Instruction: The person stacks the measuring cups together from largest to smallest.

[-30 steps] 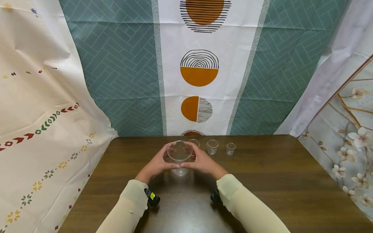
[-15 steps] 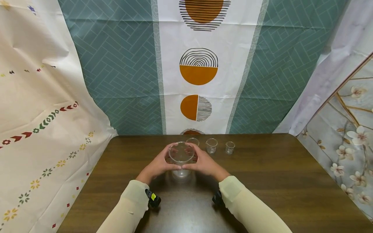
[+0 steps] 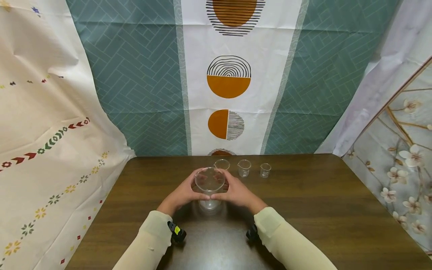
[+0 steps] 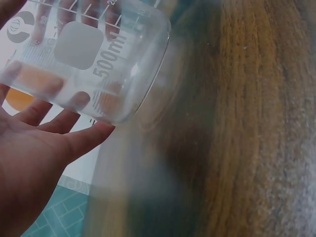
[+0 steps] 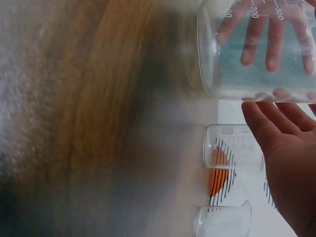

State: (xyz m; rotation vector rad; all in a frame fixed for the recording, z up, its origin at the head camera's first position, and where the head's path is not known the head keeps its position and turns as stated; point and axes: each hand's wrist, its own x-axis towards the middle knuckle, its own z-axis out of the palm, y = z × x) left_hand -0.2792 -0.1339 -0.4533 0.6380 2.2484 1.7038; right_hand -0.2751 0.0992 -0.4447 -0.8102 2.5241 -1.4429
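A large clear glass beaker (image 3: 209,204) stands upright between both hands near the middle of the table. Its side (image 4: 133,89) reads 500ml in the left wrist view. My left hand (image 3: 182,193) wraps around its left side, and my right hand (image 3: 237,192) grips it from the right. The thumbs meet at the front; the other fingers spread around the back and show through the glass. In the right wrist view, the beaker (image 5: 229,74) carries white scale marks and holds nothing visible. Whether its base touches the tabletop or hovers just above it, I cannot tell.
Behind the hands, three smaller beakers line the back of the brown wooden table (image 3: 320,210): one partly hidden beaker (image 3: 222,164), a middle beaker (image 3: 244,168) and the smallest beaker (image 3: 265,171). A patterned curtain (image 3: 135,75) hangs along the far edge.
The large beaker and both hands have shifted slightly toward me, away from the back row, showing more of the partly hidden beaker. The grip stays the same, and the smaller beakers stay put.
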